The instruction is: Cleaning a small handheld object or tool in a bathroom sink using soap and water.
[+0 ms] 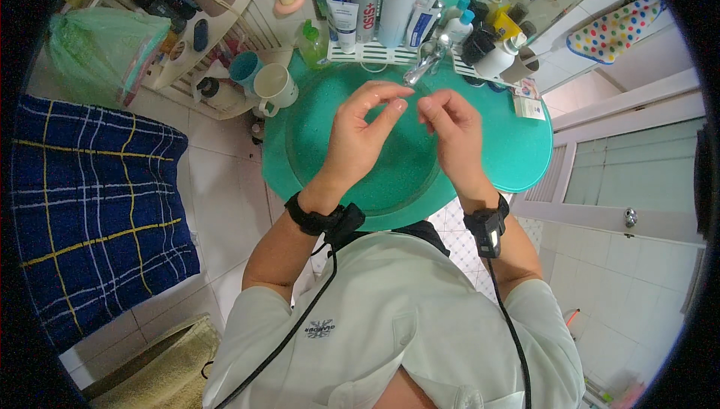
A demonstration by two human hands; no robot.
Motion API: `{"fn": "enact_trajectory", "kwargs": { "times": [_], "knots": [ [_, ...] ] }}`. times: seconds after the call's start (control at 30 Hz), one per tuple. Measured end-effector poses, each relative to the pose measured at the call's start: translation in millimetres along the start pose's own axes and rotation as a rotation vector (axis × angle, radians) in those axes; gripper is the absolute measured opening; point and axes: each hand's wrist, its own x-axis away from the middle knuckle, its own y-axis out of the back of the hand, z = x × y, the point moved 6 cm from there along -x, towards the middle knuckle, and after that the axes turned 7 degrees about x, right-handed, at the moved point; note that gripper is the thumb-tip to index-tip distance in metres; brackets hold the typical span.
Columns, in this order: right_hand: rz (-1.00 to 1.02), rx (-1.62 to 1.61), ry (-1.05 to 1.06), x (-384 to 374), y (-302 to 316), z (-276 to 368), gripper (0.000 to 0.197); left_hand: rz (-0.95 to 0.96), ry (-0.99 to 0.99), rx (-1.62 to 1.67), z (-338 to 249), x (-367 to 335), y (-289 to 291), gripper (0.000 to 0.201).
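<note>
My left hand (358,137) is over the round green washbasin (307,150), its fingers stretched out and its thumb apart from them. It holds nothing that I can see, and its skin looks shiny. Just to the right, my right hand (456,135) has its fingers curled in, with the thumb against them. Nothing shows between those fingers. The two hands are close together but apart. Directly beyond them is a chrome faucet (424,62), nearest to my left fingertips. Black straps with small boxes and cables circle both wrists.
Bottles and tubes crowd a white slotted shelf (367,53) behind the basin. A white mug (275,88) and a blue cup (245,68) stand at its left. A green soap bottle (313,45) is near the rim. A plaid towel (97,206) hangs left; a white door (637,169) is right.
</note>
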Motion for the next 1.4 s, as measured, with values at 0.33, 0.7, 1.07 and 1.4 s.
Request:
{"fn": "enact_trajectory", "kwargs": {
  "times": [0.33,0.7,1.07,1.4],
  "knots": [
    [-0.162,0.904,0.945,12,-8,59,0.029,0.136,0.120,0.245,2,11,-5,0.018],
    [-0.094,0.981,1.110,18,-13,66,0.029,0.136,-0.008,0.133,-5,12,-2,0.016],
    [0.059,0.344,0.185,-1,-2,11,0.027,0.110,0.324,0.490,16,17,-1,0.024],
    [0.142,0.092,0.018,-2,-11,-1,0.034,0.058,0.515,0.801,28,20,-4,0.024]
  ]
}}
